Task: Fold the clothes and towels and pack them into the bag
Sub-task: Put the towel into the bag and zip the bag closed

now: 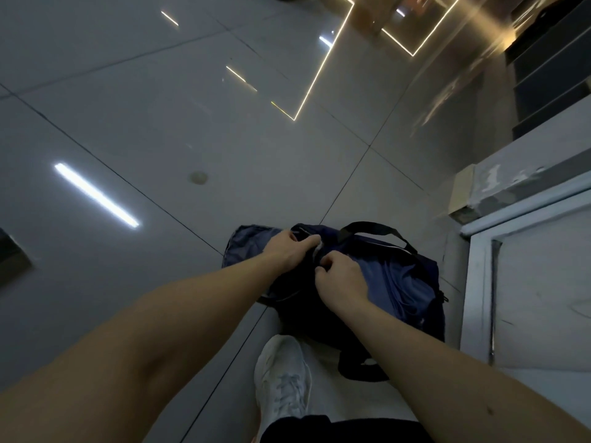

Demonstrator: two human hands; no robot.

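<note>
A dark navy duffel bag [399, 282] with black handles lies on the grey tiled floor, just ahead of my feet. Its top flap is turned back at the left, showing a lighter blue lining. My left hand [289, 249] grips the edge of the bag's opening near the top. My right hand [340, 276] is curled just beside it and pinches the bag's edge or zip; which of the two I cannot tell. A bit of pale fabric shows between the two hands. Whatever else lies inside the bag is hidden.
My white sneaker [283, 378] stands on the floor just below the bag. A white-framed door or panel [524, 282] and a grey ledge rise close on the right. Glossy floor tiles with light reflections spread to the left and beyond the bag.
</note>
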